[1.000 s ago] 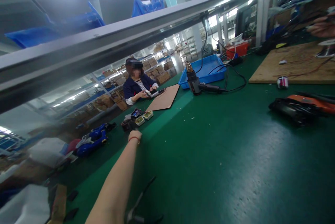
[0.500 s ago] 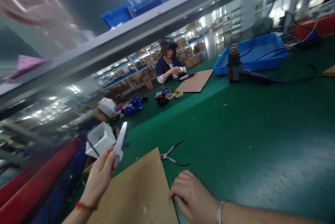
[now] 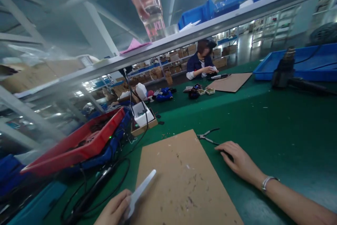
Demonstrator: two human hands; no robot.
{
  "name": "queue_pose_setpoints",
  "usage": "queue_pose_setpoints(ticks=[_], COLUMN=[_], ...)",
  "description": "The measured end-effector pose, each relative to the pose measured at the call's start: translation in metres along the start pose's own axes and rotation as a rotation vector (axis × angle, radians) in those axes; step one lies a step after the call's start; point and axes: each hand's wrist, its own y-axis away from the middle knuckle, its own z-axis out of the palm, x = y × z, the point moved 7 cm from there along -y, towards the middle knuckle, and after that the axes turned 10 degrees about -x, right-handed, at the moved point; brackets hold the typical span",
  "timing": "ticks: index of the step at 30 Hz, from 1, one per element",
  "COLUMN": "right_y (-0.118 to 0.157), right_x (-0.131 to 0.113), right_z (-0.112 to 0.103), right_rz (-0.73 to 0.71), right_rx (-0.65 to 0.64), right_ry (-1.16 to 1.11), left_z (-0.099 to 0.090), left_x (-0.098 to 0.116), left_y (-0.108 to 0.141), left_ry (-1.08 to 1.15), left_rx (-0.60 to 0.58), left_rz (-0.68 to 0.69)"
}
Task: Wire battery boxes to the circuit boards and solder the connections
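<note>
White plastic strip (image 3: 139, 193) gripped in left hand (image 3: 114, 207).
Right hand (image 3: 240, 161) rests released on green matting (image 3: 263, 119), near pliers (image 3: 207, 136).

The cardboard sheet (image 3: 184, 183) looks matt and rough; a smooth white plastic strip (image 3: 139, 193) is seen over its left edge, dull metal pliers (image 3: 207, 136) just beyond it, and a glossy green bench mat (image 3: 263, 119) beneath it.

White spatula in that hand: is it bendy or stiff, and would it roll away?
The white spatula looks thin and flat, so it's probably light and might flex a little. It sticks out straight from the left hand without drooping, so it seems fairly stiff. Being flat, it probably wouldn't roll.
</note>
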Motion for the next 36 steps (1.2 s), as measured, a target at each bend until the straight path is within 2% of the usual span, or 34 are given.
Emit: queue_pose_setpoints(ticks=[3,5,7,9,12,14,16,20,24,28,32,36], right_y=[0.019,0.028,0.027,0.012,-0.023,-0.047,-0.065,-0.088,-0.099,-0.097,-0.096,-0.099], right_x=[0.002,-0.005,-0.022,-0.049,-0.087,-0.103,-0.106,-0.088,-0.073,-0.065,-0.058,-0.053], right_z=[-0.01,-0.011,-0.005,0.009,0.036,0.055,0.072,0.101,0.12,0.13,0.135,0.139], right_rz=[0.09,0.17,0.221,0.23,0.213,0.211,0.241,0.366,0.451,0.493,0.5,0.509], right_rx=[0.076,0.105,0.102,0.077,0.046,0.045,0.078,0.223,0.29,0.305,0.291,0.251], right_ry=[0.013,-0.013,-0.068,-0.151,-0.309,-0.418,-0.55,-0.862,-1.015,-1.199,-1.425,-1.662], left_z=[-0.006,-0.022,-0.04,-0.048,-0.044,-0.034,-0.025,-0.012,-0.006,-0.005,-0.013,-0.012], left_x=[0.028,0.038,0.056,0.084,0.125,0.146,0.158,0.159,0.154,0.159,0.171,0.19], left_y=[-0.017,-0.036,-0.067,-0.108,-0.175,-0.21,-0.23,-0.243,-0.244,-0.246,-0.247,-0.227], left_ry=[-0.227,-0.323,-0.381,-0.436,-0.511,-0.555,-0.593,-0.654,-0.687,-0.687,-0.668,-0.619], left_rx=[-0.074,-0.035,0.049,0.082,0.074,0.048,0.028,0.009,0.0,-0.005,-0.018,-0.03], left_rz=[0.135,0.171,0.216,0.29,0.333,0.355,0.4,0.5,0.533,0.522,0.519,0.592])
